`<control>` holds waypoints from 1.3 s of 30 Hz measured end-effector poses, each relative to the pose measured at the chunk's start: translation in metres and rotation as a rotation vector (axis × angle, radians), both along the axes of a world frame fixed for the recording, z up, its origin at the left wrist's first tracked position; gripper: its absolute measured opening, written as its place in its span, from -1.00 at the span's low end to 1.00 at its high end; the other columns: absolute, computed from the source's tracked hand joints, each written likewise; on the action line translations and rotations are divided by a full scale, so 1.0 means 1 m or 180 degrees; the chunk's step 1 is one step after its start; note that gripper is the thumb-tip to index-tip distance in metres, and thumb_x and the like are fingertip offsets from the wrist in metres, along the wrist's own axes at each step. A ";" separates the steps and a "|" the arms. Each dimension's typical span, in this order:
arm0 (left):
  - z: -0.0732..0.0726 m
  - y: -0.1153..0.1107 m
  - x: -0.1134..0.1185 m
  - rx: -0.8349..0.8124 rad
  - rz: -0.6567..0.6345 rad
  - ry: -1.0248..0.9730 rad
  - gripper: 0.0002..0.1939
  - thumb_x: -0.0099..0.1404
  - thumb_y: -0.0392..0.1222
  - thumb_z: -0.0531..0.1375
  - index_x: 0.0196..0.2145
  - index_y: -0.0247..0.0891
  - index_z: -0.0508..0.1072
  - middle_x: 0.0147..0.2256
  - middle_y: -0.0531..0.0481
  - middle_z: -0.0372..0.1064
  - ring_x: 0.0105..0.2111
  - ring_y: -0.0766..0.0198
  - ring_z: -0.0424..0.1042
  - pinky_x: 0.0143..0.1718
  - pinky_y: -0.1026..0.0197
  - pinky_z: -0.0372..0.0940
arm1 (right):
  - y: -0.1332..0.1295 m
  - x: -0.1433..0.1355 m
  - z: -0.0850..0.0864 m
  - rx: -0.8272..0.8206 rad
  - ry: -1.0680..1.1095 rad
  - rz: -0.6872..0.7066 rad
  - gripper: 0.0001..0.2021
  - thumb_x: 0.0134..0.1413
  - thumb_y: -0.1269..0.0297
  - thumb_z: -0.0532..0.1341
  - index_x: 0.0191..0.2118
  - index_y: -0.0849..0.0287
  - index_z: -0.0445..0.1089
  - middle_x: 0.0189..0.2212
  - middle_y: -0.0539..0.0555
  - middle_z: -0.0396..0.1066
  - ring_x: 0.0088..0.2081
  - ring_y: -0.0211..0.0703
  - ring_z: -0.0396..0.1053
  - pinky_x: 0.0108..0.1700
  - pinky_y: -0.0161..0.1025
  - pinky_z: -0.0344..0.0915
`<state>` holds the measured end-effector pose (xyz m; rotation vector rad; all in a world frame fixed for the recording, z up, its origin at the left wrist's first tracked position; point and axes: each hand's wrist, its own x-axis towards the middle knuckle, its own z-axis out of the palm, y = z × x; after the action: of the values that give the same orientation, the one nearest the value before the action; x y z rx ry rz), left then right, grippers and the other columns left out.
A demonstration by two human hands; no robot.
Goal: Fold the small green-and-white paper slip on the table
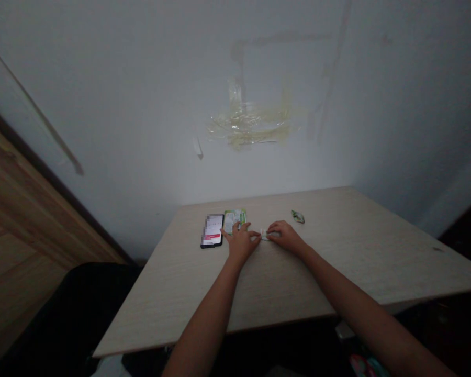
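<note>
My left hand [240, 244] lies palm down on the table with its fingers spread. Its fingertips rest at the lower edge of a flat green and white printed packet [231, 219], and its thumb reaches the left side of a small whitish piece [264, 234]. From the other side, the bent fingers of my right hand [286, 235] close on that piece. Fingers partly cover it, and it is too small to name its kind. Just left of my left hand lies a phone [212, 230] with its screen lit.
Beyond my right hand lies a small crumpled green and white wrapper [298, 216]. The pale wooden table [282, 293] meets a wall [141, 131] bearing strips of clear tape [251, 125]. A dark object [86, 303] stands left of the table, beside wooden panelling [23, 235].
</note>
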<state>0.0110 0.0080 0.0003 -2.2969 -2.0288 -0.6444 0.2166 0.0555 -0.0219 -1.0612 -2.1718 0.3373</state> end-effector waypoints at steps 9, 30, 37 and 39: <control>-0.003 0.004 -0.001 -0.0108 0.0019 0.0125 -0.71 0.32 0.22 0.14 -0.04 0.36 0.53 0.29 0.14 0.23 0.33 -0.19 -0.01 0.20 -0.66 -0.46 | 0.003 0.000 -0.007 0.0076 0.0160 0.0170 -0.85 0.16 0.33 0.26 -0.23 0.12 0.61 -0.22 0.14 0.53 -0.10 -0.04 0.41 0.04 -0.09 0.32; 0.006 0.008 -0.006 -0.0451 0.0001 0.0253 -0.61 0.25 0.33 0.14 0.01 0.40 0.49 0.35 0.11 0.11 0.38 -0.23 -0.10 0.18 -0.68 -0.44 | 0.009 0.003 -0.015 0.0085 0.0055 -0.0066 -0.86 0.09 0.31 0.31 -0.24 0.09 0.62 -0.07 0.16 0.53 0.04 0.04 0.38 0.15 0.01 0.27; 0.002 0.001 -0.001 -0.0024 -0.0150 0.0301 -0.67 0.34 0.14 0.15 0.03 0.29 0.50 0.31 0.09 0.19 0.33 -0.16 0.00 0.20 -0.69 -0.40 | 0.006 0.004 -0.009 0.0007 0.0093 0.0002 -0.86 0.07 0.31 0.30 -0.25 0.10 0.61 -0.09 0.14 0.56 0.01 0.02 0.40 0.14 -0.01 0.27; 0.000 0.000 0.000 0.0081 -0.0165 0.0286 -0.72 0.36 0.09 0.15 -0.02 0.28 0.53 0.29 0.12 0.23 0.32 -0.13 0.03 0.21 -0.68 -0.40 | 0.004 0.003 -0.006 0.0004 0.0091 0.0039 -0.87 0.07 0.31 0.30 -0.28 0.10 0.62 -0.12 0.13 0.57 -0.01 0.02 0.41 0.12 -0.02 0.28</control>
<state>0.0112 0.0083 0.0003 -2.3266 -1.9174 -0.5551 0.2200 0.0596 -0.0280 -1.0368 -2.1538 0.3546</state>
